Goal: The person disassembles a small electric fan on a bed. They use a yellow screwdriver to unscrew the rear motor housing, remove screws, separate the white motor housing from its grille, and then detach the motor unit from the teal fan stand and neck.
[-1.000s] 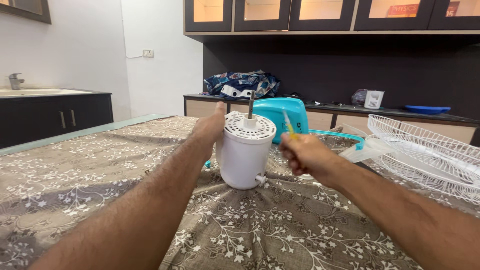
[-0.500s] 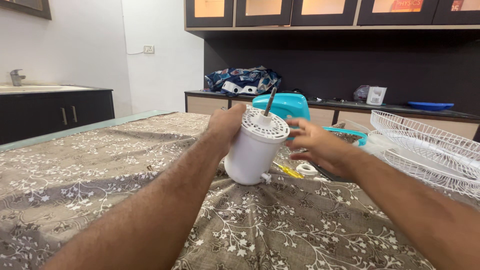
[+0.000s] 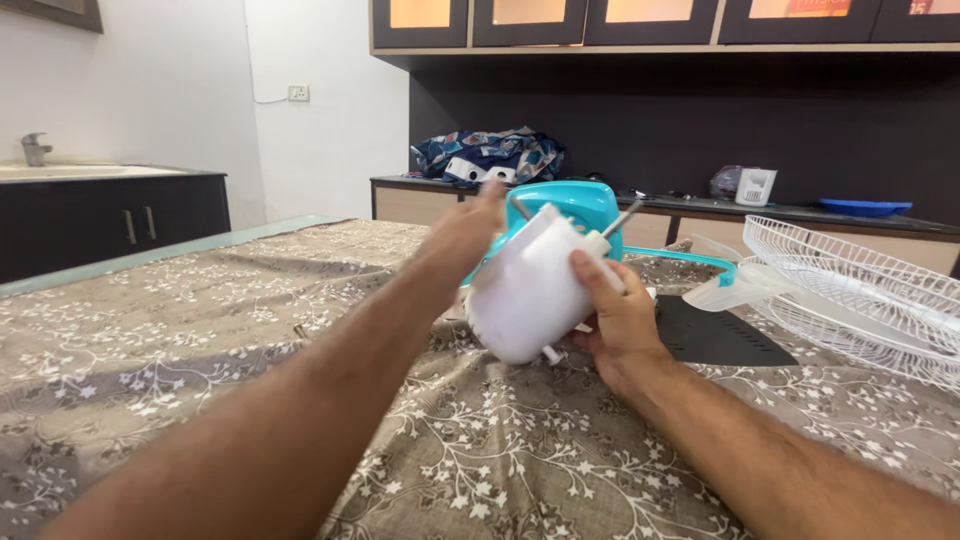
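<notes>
Tilted over since half a second ago, the white fan motor (image 3: 528, 290) now lies at frame centre above the patterned tabletop (image 3: 520, 450), long axis and shaft pointing upper right. Left hand (image 3: 465, 235) grips behind; right hand (image 3: 612, 310) fingers wrap its front. Blurred motion suggests it could slip and drop.

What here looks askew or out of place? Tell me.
The white motor housing is tipped hard over, its metal shaft pointing up to the right, held between the left hand and right hand. A white wire fan guard lies loose on the patterned tablecloth.
</notes>
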